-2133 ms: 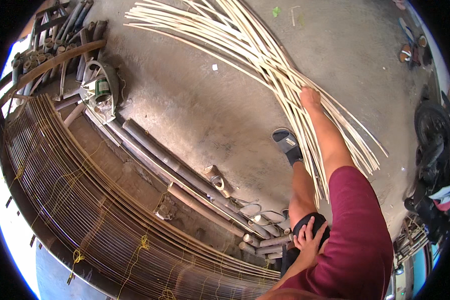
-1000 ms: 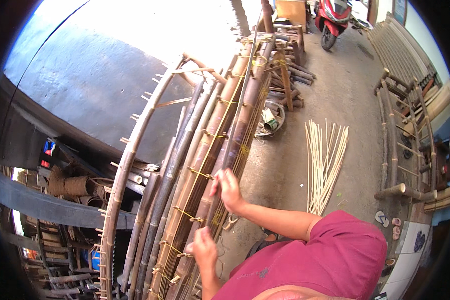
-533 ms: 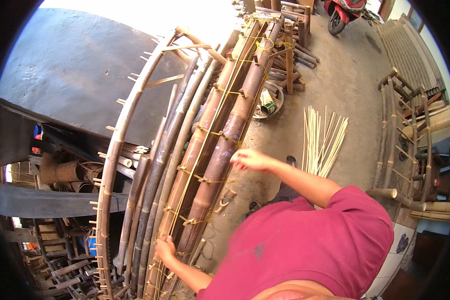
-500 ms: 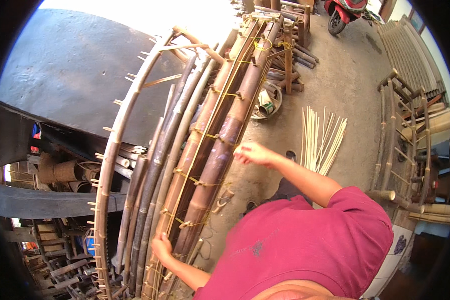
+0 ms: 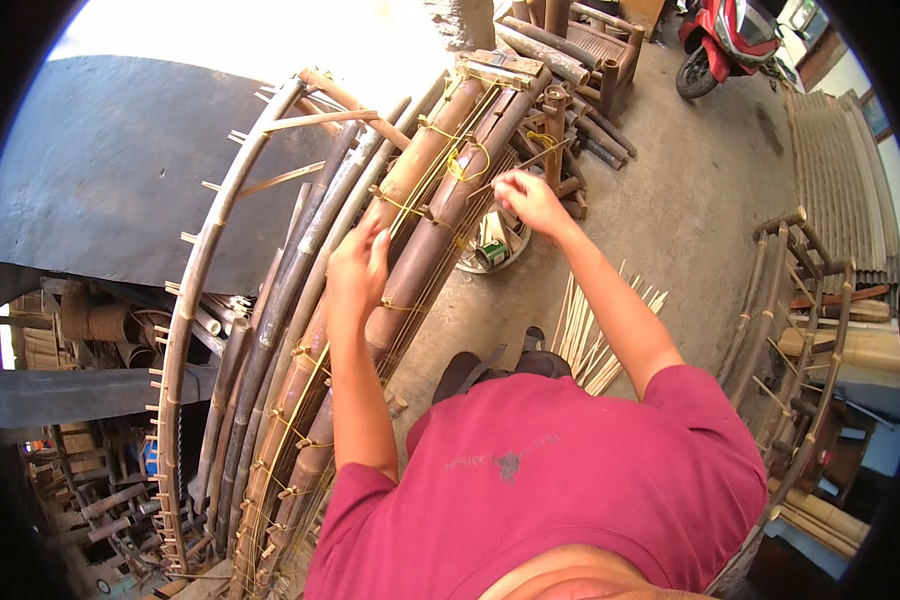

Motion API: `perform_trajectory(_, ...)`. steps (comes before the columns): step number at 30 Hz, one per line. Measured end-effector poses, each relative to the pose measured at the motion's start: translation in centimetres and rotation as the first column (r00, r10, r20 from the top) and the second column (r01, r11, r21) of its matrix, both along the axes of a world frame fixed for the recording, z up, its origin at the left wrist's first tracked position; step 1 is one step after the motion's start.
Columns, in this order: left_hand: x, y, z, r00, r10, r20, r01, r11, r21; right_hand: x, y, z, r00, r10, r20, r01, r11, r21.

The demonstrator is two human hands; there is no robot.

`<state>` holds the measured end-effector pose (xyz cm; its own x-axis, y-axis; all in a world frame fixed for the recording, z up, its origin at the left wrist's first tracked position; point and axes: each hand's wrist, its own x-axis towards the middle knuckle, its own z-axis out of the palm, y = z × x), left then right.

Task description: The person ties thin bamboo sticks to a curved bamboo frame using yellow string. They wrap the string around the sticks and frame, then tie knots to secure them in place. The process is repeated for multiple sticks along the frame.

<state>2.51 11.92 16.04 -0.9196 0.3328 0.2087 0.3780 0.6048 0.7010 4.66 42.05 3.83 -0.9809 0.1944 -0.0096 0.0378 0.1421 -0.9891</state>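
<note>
Two thick brown bamboo poles (image 5: pixel 440 240) lie side by side, with yellow cord (image 5: pixel 400 204) strung across them between short pegs. Over the left pole is my left hand (image 5: pixel 358 268), thumb apart from the fingers; I make out nothing in it. My right hand (image 5: pixel 530 203) is at the right pole's outer edge, fingers pinched on a thin brown stick (image 5: pixel 548 152) that slants past the pole. A loop of yellow cord (image 5: pixel 467 165) hangs on the right pole between the hands and the far end.
A curved bamboo frame with pegs (image 5: pixel 210 235) and several poles (image 5: pixel 300 250) stand at the left. Pale thin sticks (image 5: pixel 595 330) lie on the floor by my right arm. Beyond the poles sit a basin (image 5: pixel 510 255), stacked bamboo (image 5: pixel 595 130) and a red motorbike (image 5: pixel 715 45).
My left hand has moved up along the left pole, away from me. My right hand has moved farther out to the pole's edge, where a thin stick now shows at its fingers. The view has shifted.
</note>
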Motion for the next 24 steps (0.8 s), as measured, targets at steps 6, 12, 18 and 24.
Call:
perform_trajectory(6,-11.7,7.9,-10.5,1.0,0.005,0.026,0.003,0.958,-0.287,-12.7,5.2,-2.1,0.999,-0.044,-0.006,0.044,0.999,0.002)
perform_trajectory(12,-14.0,9.4,-13.5,0.911,-0.136,0.389,0.107,0.99,0.096,-20.7,8.7,-4.3,0.948,-0.129,0.292,0.262,0.836,-0.483)
perform_trajectory(18,-15.4,7.1,-15.8,0.901,0.058,0.429,-0.09,0.994,0.055,-21.3,2.7,2.5,0.961,-0.062,-0.271,-0.062,0.902,-0.427)
perform_trajectory(24,-15.8,7.2,-15.9,0.834,-0.064,0.548,-0.108,0.955,0.275,-20.9,6.9,0.9,0.976,-0.105,-0.19,0.13,0.984,0.121)
